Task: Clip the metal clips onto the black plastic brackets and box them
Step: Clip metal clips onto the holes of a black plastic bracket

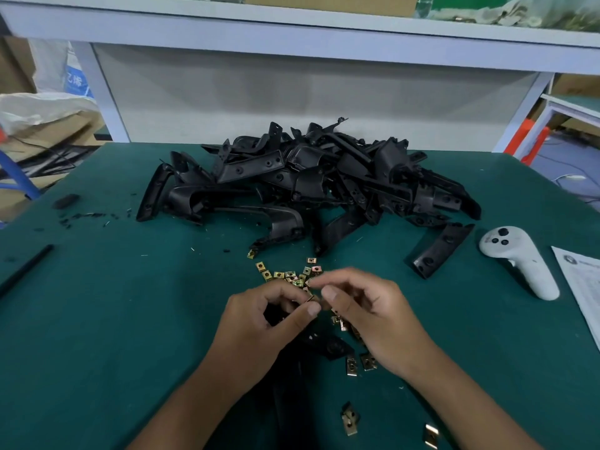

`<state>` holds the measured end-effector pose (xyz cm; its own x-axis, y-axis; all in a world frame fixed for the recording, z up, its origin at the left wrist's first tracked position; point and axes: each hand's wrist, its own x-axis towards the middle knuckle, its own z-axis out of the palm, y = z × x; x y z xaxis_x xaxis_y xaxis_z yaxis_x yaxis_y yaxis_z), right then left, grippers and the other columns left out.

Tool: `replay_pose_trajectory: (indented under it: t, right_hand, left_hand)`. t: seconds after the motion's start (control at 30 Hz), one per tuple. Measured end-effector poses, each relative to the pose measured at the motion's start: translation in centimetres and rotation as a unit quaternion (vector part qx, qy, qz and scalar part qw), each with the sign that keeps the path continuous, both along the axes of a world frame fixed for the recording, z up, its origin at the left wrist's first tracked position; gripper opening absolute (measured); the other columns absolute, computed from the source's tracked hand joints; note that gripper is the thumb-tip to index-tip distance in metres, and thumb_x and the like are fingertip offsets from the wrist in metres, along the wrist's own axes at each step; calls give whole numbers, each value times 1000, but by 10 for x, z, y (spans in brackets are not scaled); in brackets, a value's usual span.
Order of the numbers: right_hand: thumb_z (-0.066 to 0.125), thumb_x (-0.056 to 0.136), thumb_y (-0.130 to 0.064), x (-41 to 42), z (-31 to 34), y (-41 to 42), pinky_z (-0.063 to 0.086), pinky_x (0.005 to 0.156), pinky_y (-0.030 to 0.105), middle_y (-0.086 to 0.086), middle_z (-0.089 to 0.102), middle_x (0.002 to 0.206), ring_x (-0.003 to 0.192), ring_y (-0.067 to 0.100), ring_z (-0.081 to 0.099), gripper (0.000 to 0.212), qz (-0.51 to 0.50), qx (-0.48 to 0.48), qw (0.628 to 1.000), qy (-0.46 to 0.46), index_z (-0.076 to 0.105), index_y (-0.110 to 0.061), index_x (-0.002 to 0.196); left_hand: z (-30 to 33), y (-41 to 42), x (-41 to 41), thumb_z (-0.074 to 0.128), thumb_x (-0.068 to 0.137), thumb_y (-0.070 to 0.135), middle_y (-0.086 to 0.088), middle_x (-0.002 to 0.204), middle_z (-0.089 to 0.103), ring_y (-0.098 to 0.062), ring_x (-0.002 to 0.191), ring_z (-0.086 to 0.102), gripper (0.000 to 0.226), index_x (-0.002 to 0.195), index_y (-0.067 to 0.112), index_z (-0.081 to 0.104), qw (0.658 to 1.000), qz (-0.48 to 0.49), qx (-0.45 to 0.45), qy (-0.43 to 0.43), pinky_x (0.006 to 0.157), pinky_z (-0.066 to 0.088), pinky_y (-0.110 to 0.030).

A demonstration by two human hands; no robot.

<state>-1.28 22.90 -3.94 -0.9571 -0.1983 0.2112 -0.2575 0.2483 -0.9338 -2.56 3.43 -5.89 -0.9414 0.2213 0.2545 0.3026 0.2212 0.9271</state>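
A big heap of black plastic brackets (311,180) lies at the back of the green table (113,303). Several small gold metal clips (285,275) are scattered in front of the heap, and more clips (352,367) lie nearer me. My left hand (269,323) grips a black bracket (328,347), which runs down under my hands and is mostly hidden. My right hand (367,315) pinches a metal clip (316,298) at the bracket's top end, right against my left thumb.
A white handheld controller (519,261) lies at the right, with a printed paper sheet (581,287) beside it at the table edge. One loose bracket (438,251) lies apart from the heap. A black rod (26,271) and plastic scraps (81,216) sit at the left.
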Motion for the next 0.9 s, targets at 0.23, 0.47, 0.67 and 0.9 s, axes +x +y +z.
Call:
replay_pose_trajectory:
  t: [0.23, 0.47, 0.67, 0.9]
  right_hand:
    - [69, 94, -39, 2, 3, 1, 54, 81, 23, -5, 76, 94, 92, 16, 71, 12, 11, 7, 1000, -26, 73, -31, 103]
    - [68, 94, -26, 1, 5, 2, 51, 75, 17, 3, 77, 91, 83, 9, 68, 13, 40, -54, 994, -85, 70, -16, 102]
    - [65, 91, -27, -3, 5, 2, 51, 65, 18, 8, 77, 96, 75, 6, 63, 18, 26, -167, 974, -151, 65, -14, 103]
    - [69, 87, -22, -6, 8, 4, 54, 67, 19, 4, 74, 98, 75, 6, 64, 10, 13, -277, 935, -222, 78, -24, 87]
  left_hand:
    - [2, 0, -3, 65, 83, 58, 10, 74, 70, -1, 68, 62, 22, 81, 38, 73, 1000, -9, 23, 2, 65, 46, -13]
    - [3, 0, -1, 64, 89, 53, 9, 78, 72, -1, 70, 64, 21, 84, 35, 73, 999, -21, 42, -8, 66, 47, -12]
    - [3, 1, 0, 51, 93, 55, 14, 74, 65, -1, 67, 55, 30, 89, 31, 69, 999, -15, 34, -9, 63, 42, -16]
    - [5, -3, 3, 73, 77, 58, 6, 81, 64, -9, 73, 60, 41, 108, 35, 60, 997, -61, 46, -28, 69, 48, -16]
